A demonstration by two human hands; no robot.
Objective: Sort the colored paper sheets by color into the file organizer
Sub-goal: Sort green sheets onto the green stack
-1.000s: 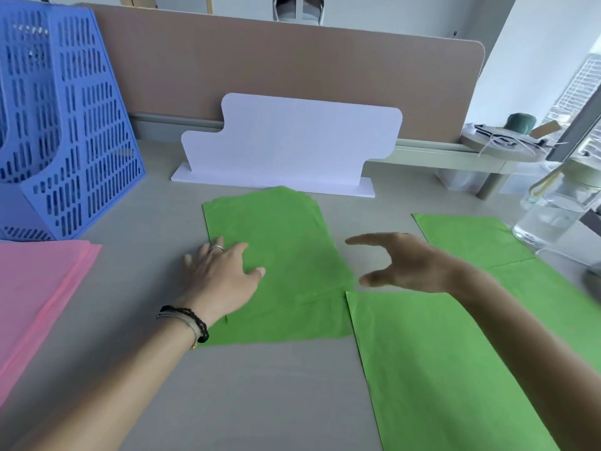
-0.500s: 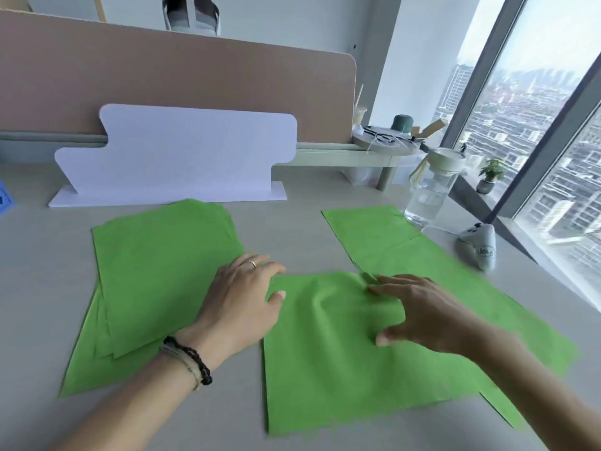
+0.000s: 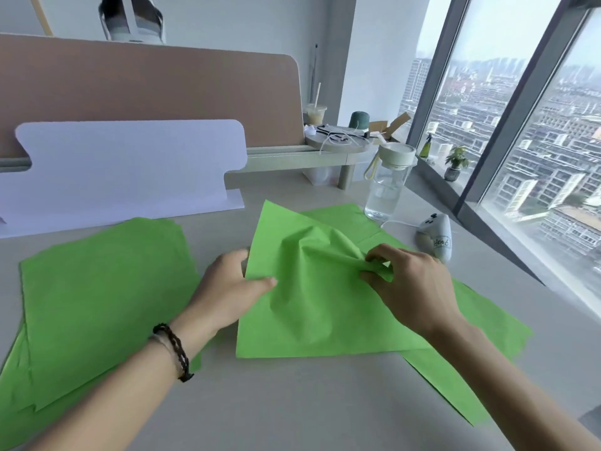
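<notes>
On surface (image 3: 292,411): right hand (image 3: 413,288) pinches green sheet (image 3: 312,307), left hand (image 3: 227,288) grips its edge. Step: gathering greens. Next: lift onto left stack (image 3: 97,288).

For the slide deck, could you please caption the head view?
Both hands gather a crumpled green sheet: right hand pinches it, left hand grips its edge beside a green stack.

This was a high-rise office. A pale desk (image 3: 292,402) ran up to a tan partition screen (image 3: 146,92) of the kind that divides workstations, with a low shelf riser (image 3: 325,154) behind. Floor-to-ceiling windows (image 3: 520,125) at the right looked down over a dense city, and a water bottle (image 3: 388,183) stood on the desk.
</notes>
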